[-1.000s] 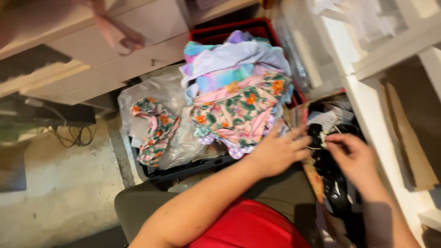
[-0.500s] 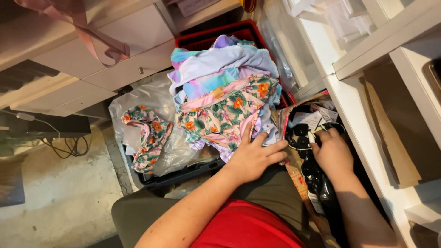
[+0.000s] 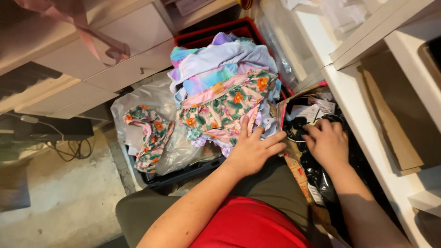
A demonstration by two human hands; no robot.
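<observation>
My left hand point(image 3: 251, 149) lies flat with fingers spread on the near edge of a pile of floral and pastel clothes point(image 3: 225, 87). The pile fills a red-rimmed crate point(image 3: 216, 32) in front of my knees. My right hand point(image 3: 327, 143) reaches into a bag of small black items point(image 3: 317, 170) at the right, fingers curled among them beside white paper tags point(image 3: 312, 110). What the right fingers hold is hidden. A separate floral garment point(image 3: 150, 133) lies on clear plastic bags point(image 3: 138, 98) left of the pile.
White drawers point(image 3: 115, 50) stand at the upper left, with a pink strap point(image 3: 98, 39) hanging over them. White shelving point(image 3: 381, 105) runs along the right. Cables point(image 3: 69, 147) lie on the concrete floor point(image 3: 59, 202) at the left.
My left hand has slid forward onto the floral cloth. My right hand has pushed deeper into the bag of black items. The view has shifted slightly.
</observation>
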